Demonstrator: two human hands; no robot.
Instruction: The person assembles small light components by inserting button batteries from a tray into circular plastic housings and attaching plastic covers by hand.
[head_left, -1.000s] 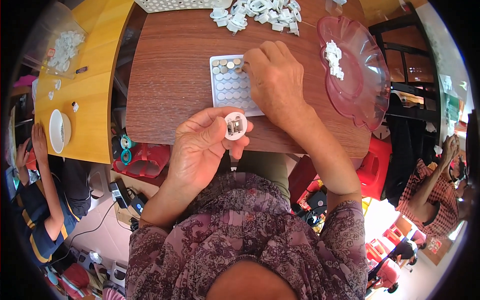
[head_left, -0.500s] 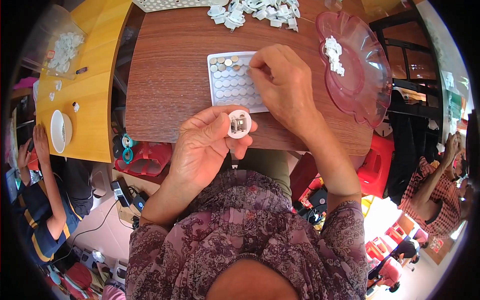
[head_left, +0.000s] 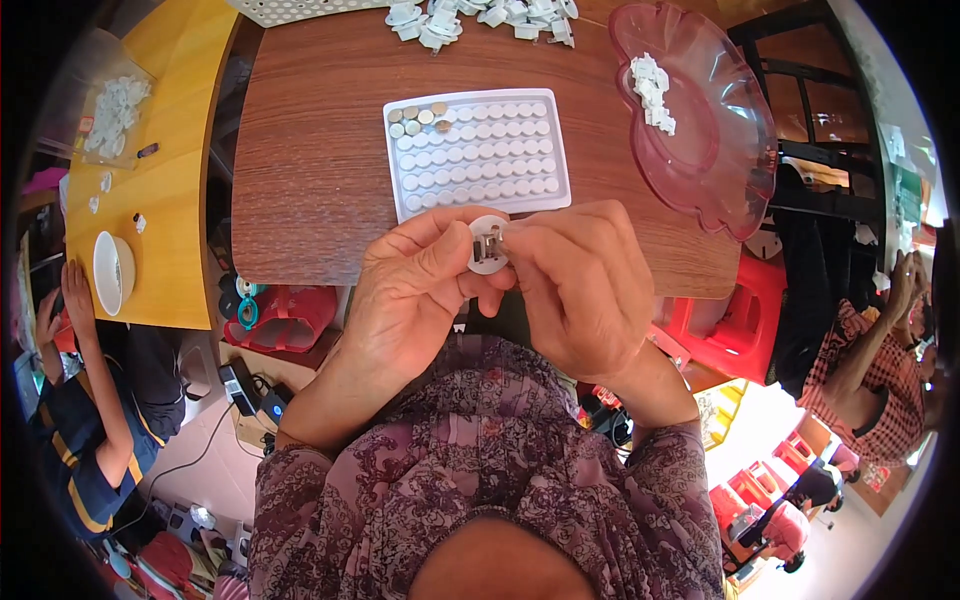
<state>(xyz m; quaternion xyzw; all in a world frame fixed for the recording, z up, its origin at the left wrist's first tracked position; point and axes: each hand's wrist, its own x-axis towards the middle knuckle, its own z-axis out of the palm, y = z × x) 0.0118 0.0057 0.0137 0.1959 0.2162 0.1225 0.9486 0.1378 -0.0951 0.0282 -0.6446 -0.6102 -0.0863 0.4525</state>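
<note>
My left hand (head_left: pixel 405 285) pinches a round white plastic housing (head_left: pixel 481 262) between thumb and fingers, its open side with metal contacts turned up. At the housing's right edge, the fingers of my right hand (head_left: pixel 585 285) are pressed together, touching or nearly touching the contacts. Whatever they hold is hidden. Just beyond both hands lies a white tray (head_left: pixel 562 190) with rows of round pockets. Several silver button cells (head_left: pixel 412 128) sit in its far left corner.
A heap of white plastic parts (head_left: pixel 425 25) lies at the table's far edge beside a perforated white basket (head_left: pixel 300 10). A pink scalloped dish (head_left: pixel 700 140) with small white pieces stands at right. On the yellow table at left are a white bowl (head_left: pixel 103 275) and a co-worker's hands (head_left: pixel 78 290).
My right hand has come back from over the tray to the housing in my left hand. The housing has moved slightly right. The tray and table appear shifted left in view.
</note>
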